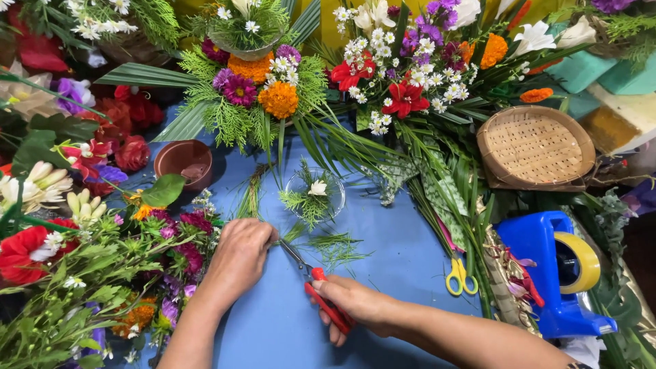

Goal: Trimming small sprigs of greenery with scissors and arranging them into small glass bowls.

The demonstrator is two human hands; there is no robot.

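Bench: blue bench (383, 273) with flowers and leaves all around its edges.
Flowers at the back: two big bunches, one with orange and purple flowers (263, 82), one with red and white flowers (406, 75).
Flowers on the left: a big pile of red, pink and white flowers (82, 260) lying beside the left arm.
Basket: a round woven basket (535, 147) at the back right.
Tape holder: a blue tape holder (547, 273) with a roll of tape, at the right edge.
Brown pot: a small brown pot (183, 161) at the back left.
Glass bowl: a small clear bowl (314, 193) with a white flower and green bits, just past the hands.
Left hand: the left hand (239, 256) is curled shut, pinching thin green stems (294, 234).
Right hand: the right hand (352, 304) grips red scissors (321, 290); the blades touch the stems.
Yellow scissors: small yellow scissors (460, 275) lie to the right, untouched.
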